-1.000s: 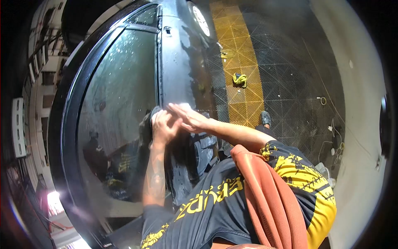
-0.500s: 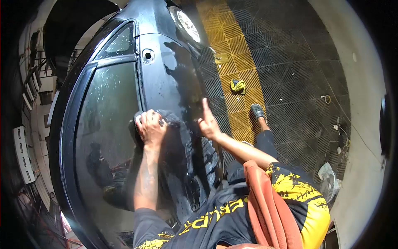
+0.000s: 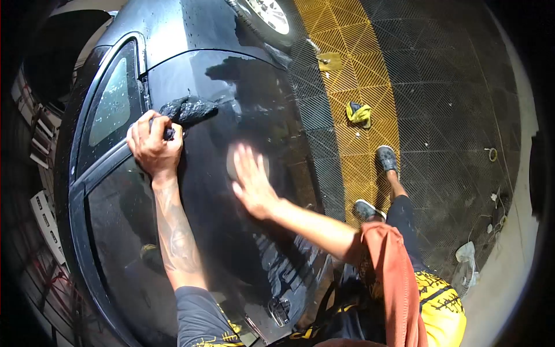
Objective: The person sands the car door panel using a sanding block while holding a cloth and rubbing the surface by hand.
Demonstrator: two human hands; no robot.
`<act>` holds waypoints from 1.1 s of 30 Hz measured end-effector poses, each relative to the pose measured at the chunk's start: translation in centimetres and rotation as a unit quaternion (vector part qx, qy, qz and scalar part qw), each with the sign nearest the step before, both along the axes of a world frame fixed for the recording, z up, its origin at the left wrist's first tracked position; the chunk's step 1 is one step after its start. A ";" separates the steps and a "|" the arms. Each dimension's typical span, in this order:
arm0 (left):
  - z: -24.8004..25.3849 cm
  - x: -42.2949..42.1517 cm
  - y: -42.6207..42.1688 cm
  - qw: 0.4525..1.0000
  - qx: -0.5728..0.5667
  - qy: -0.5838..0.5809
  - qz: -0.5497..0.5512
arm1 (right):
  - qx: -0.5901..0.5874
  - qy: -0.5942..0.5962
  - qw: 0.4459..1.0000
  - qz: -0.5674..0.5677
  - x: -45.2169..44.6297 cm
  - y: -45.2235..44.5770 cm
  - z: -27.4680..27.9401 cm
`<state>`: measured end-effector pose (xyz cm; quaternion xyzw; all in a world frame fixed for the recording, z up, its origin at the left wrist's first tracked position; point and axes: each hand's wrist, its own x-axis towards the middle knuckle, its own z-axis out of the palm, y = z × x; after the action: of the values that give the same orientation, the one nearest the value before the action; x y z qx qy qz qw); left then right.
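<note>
My left hand [image 3: 155,144] is closed on a dark wet cloth [image 3: 189,110] beside the side window frame of a black car. The cloth lies bunched and glossy on the body panel, beyond my fingers. My right hand [image 3: 254,184], slightly blurred, is over the dark car panel [image 3: 214,214] with its fingers stretched out and nothing in them. Whether its palm touches the panel I cannot tell. Water and streaks show on the paint around both hands.
A car wheel [image 3: 269,14] is at the top. Yellow and dark grid matting [image 3: 364,75] covers the floor, with a yellow-and-dark cloth [image 3: 358,114] lying on it. A fan [image 3: 464,274] and cables are at the right. An orange towel [image 3: 390,277] hangs over my shoulder.
My left hand has moved forward along the window edge with the cloth. My right hand, raised with a finger extended before, has come left over the panel. The view has shifted.
</note>
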<state>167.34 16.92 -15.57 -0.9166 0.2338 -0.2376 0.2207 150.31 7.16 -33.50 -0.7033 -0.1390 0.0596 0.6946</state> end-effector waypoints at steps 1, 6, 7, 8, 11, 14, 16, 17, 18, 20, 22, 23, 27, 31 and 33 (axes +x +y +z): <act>-0.1 0.1 0.1 1.000 -0.009 -0.015 -0.005 | -0.037 -0.010 0.999 -0.023 4.4 0.3 -0.2; -0.2 0.4 0.0 0.999 -0.031 -0.041 0.007 | 0.088 0.037 0.992 -0.082 19.7 2.0 -3.0; -0.2 0.4 -0.1 0.999 -0.033 -0.034 0.006 | 0.097 0.048 0.990 -0.086 19.0 2.1 -2.5; -0.1 0.4 -0.1 0.999 -0.035 -0.027 0.004 | 0.107 0.030 0.991 -0.077 17.3 2.4 -2.2; 0.0 0.6 -0.2 0.998 -0.050 -0.025 0.010 | 0.094 0.013 0.994 -0.057 10.9 1.4 -0.2; 0.0 0.5 0.0 0.998 -0.049 -0.016 0.023 | 0.025 0.043 0.995 -0.091 15.0 2.6 -1.1; 0.0 0.6 0.0 0.997 -0.070 -0.017 0.028 | 0.048 0.115 0.987 -0.102 22.1 3.2 -3.1; 0.0 0.6 -0.2 0.996 -0.077 -0.018 0.029 | 0.026 0.114 0.986 -0.117 24.7 3.4 -4.1; -0.1 0.5 -0.1 0.996 -0.077 -0.014 0.031 | 0.004 0.115 0.984 -0.133 25.9 3.7 -4.6; -0.2 0.8 0.0 0.996 -0.087 -0.023 0.028 | 0.106 0.084 0.983 -0.126 23.5 4.5 -4.3; 0.0 1.0 0.2 0.996 -0.087 -0.015 0.021 | 0.135 0.097 0.983 -0.073 19.3 3.5 -2.3; 0.0 1.0 0.1 0.996 -0.089 -0.015 0.026 | 0.127 0.106 0.983 -0.074 19.8 3.3 -2.2; -0.2 0.9 0.0 0.994 -0.098 -0.014 0.035 | 0.090 0.199 0.970 -0.108 27.8 4.3 -3.7; 0.0 1.2 0.0 0.994 -0.107 -0.009 0.033 | 0.036 0.217 0.974 -0.051 26.9 5.1 -1.1; -0.1 1.1 -0.1 0.993 -0.114 -0.004 0.038 | 0.076 0.232 0.966 -0.090 26.6 5.0 -1.0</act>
<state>168.48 16.86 -15.64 -0.9431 0.1686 -0.2581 0.1243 176.95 12.16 -34.46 -0.6252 0.0857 0.1481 0.7615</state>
